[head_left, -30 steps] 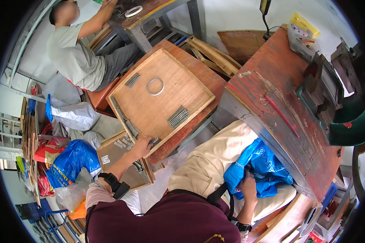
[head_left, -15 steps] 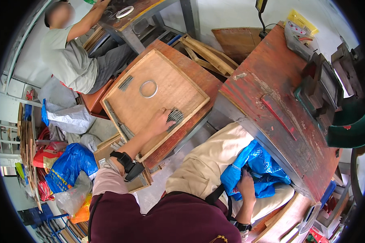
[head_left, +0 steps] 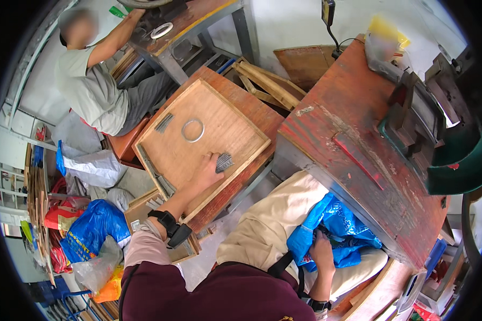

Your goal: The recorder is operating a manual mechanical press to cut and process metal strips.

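Note:
My left hand (head_left: 207,169) reaches over a shallow wooden tray (head_left: 160,124) and its fingers close around a small bundle of grey metal strips (head_left: 224,161) lying near the tray's right corner. A metal ring (head_left: 192,130) and another bundle of grey strips (head_left: 163,122) lie further back in the tray. More strips (head_left: 166,185) rest along the tray's near rim. My right hand (head_left: 321,251) rests on a blue plastic bag (head_left: 334,224) in my lap, its fingers gripping the bag's folds.
A worn red wooden workbench (head_left: 359,139) stands to my right, with a green machine (head_left: 444,139) on it. Another person (head_left: 99,88) sits at the far left by a metal-framed table (head_left: 198,21). Bags (head_left: 91,230) and wooden boards (head_left: 268,83) lie on the floor.
My left hand moved from the tray's near edge up and right across the tray to the grey strip bundle. My right hand stayed on the blue bag.

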`<act>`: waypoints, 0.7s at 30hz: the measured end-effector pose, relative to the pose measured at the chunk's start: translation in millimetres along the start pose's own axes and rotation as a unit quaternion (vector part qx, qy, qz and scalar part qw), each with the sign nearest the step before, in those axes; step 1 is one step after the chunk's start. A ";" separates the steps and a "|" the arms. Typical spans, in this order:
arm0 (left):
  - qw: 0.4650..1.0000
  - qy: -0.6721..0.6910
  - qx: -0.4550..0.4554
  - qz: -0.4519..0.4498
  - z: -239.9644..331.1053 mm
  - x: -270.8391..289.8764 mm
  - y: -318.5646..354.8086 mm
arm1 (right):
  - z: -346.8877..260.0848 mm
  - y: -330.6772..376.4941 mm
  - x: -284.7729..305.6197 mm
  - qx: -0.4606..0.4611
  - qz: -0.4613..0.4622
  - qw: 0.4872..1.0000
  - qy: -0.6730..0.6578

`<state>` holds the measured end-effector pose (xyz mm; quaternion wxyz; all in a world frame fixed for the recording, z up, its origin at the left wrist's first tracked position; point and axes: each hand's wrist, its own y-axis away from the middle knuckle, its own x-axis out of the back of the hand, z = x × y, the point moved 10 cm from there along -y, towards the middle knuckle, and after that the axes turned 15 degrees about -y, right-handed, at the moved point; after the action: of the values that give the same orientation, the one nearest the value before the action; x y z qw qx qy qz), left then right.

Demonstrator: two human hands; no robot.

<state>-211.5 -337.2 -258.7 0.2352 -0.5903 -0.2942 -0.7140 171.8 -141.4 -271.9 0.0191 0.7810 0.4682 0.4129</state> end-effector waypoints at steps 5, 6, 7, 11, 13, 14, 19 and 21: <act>0.995 -0.102 0.017 -0.008 7.6 3.0 -2.0 | 6.1 14.0 6.2 -0.027 0.003 0.999 -0.034; 0.993 -0.118 0.016 -0.011 8.9 1.7 -2.5 | 7.2 15.5 6.4 -0.025 0.004 0.999 -0.033; 0.991 -0.133 0.013 -0.013 10.4 0.6 -3.3 | 7.8 17.2 6.4 -0.022 0.004 0.999 -0.032; 0.987 -0.152 0.053 0.014 8.1 -5.2 -6.2 | 14.3 12.4 -3.1 0.012 0.005 1.000 0.000; 0.970 -0.178 0.163 0.021 -2.5 0.5 -3.5 | 14.7 12.8 -5.2 0.008 0.007 1.000 0.012; 0.972 -0.172 0.155 0.029 4.0 4.5 -8.3 | 11.9 16.1 -2.7 0.004 0.008 1.000 0.026; 0.958 -0.166 0.226 0.066 -6.2 -9.4 -25.7 | 10.1 16.9 6.4 -0.024 0.023 0.999 -0.016; 0.950 -0.190 0.223 0.110 -18.5 -26.2 -26.4 | 17.0 17.2 3.6 -0.009 0.030 0.999 -0.035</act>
<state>-237.5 -331.5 -290.5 0.3778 -0.6762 -0.4180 -0.4746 196.2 -142.3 -273.6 0.0300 0.8081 0.4402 0.3903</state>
